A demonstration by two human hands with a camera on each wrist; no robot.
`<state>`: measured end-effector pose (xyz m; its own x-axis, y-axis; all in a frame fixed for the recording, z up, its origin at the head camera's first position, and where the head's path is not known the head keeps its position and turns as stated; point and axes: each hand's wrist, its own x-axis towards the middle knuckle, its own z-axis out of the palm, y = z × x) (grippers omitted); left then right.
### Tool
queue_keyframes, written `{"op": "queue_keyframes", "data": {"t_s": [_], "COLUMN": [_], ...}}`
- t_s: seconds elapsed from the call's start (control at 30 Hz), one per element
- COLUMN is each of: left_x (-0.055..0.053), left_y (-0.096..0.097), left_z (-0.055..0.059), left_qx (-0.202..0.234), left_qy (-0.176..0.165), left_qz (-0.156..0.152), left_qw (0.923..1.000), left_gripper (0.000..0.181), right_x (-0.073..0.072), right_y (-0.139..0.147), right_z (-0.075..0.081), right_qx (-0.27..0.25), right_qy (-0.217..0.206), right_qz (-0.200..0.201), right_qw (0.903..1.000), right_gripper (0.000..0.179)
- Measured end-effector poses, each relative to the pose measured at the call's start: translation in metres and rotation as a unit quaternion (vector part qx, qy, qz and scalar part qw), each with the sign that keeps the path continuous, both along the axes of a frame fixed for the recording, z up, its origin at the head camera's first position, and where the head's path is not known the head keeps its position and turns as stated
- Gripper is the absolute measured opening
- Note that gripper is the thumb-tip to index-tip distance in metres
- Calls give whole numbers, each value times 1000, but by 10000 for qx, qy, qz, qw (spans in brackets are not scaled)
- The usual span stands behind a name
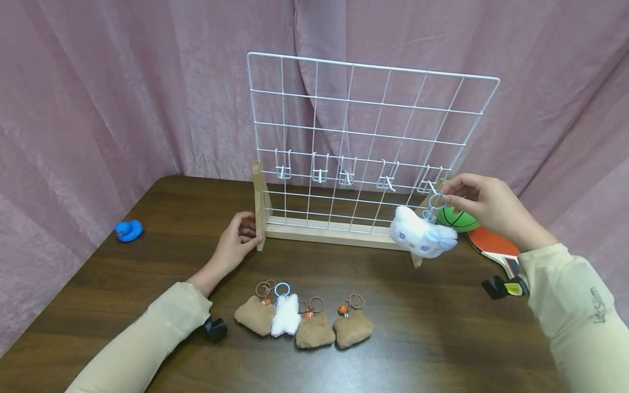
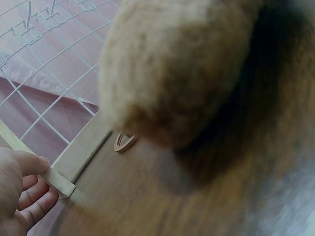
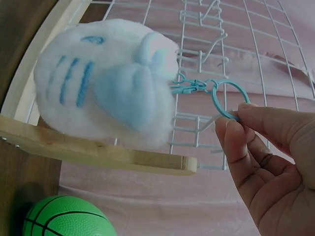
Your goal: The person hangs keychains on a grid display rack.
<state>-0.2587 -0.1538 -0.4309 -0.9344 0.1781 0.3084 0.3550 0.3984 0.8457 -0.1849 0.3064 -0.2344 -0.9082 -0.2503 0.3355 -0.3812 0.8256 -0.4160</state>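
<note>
My right hand (image 1: 484,202) pinches the blue ring (image 3: 230,100) of a white plush cat keychain (image 3: 108,83) between thumb and fingertips. The plush, with a light blue bow, dangles before the right end of a white wire grid rack (image 1: 363,134), its ring close to the rightmost hook (image 1: 431,185). At the rack's left end, my left hand (image 1: 238,240) grips the wooden side stand (image 1: 260,210), thumb in front and fingers behind. Small white hooks (image 1: 320,173) hang in a row along the grid.
Brown plush keychains (image 1: 314,331) and a white one (image 1: 286,315) lie in a row on the table before the rack. Behind its right end are a green ball (image 1: 458,219) and a red paddle (image 1: 491,240). A blue rubber duck (image 1: 129,231) sits far left.
</note>
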Motion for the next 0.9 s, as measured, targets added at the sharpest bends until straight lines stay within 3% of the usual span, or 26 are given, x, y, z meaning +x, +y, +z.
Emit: {"op": "queue_keyframes", "data": {"t_s": [0.23, 0.47, 0.63, 0.9], "left_x": [1, 23, 20, 25], "left_y": [0, 9, 9, 10], "left_z": [0, 29, 26, 33], "left_qx": [35, 10, -6, -66], "left_qy": [-34, -142, -128, -139], "left_qz": [16, 6, 42, 35], "left_qw": [10000, 9999, 9999, 9999], "left_gripper": [55, 51, 51, 50], "right_x": [-7, -14, -19, -20], "right_y": [4, 3, 3, 3], "right_z": [-1, -6, -10, -10], "right_qx": [-30, -148, -188, -56], "right_qy": [-154, -185, -219, -246], "right_qz": [-125, -172, -205, -228], "right_qw": [9998, 9996, 9994, 9994], "right_gripper": [13, 12, 12, 13]}}
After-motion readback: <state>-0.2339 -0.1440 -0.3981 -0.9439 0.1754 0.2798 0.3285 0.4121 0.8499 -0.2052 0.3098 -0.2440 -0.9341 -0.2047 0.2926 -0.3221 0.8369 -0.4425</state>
